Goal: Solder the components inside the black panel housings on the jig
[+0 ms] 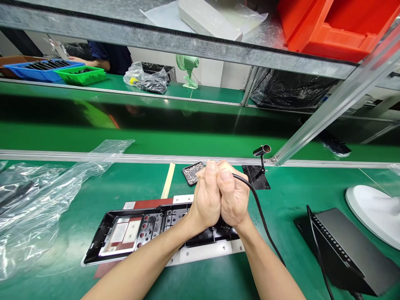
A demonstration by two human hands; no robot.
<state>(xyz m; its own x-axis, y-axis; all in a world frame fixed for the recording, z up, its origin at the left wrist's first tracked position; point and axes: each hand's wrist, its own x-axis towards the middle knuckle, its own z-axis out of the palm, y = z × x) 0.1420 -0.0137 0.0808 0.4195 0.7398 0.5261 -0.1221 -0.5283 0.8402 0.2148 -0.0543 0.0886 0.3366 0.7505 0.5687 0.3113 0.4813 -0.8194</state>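
Observation:
My left hand and my right hand are pressed together, fingers curled, above the right part of a long black housing. A black cable comes out at the top of my right hand and runs down to the right. What my fingers wrap round is hidden inside them. The housing lies in a white and red fixture on the green table. Just behind my hands is a small black tray of screws.
Clear plastic bags lie at the left. A black metal holder stands behind my hands. At the right are a black box and a white round base. A metal shelf crosses overhead; beyond it, a person's arm shows.

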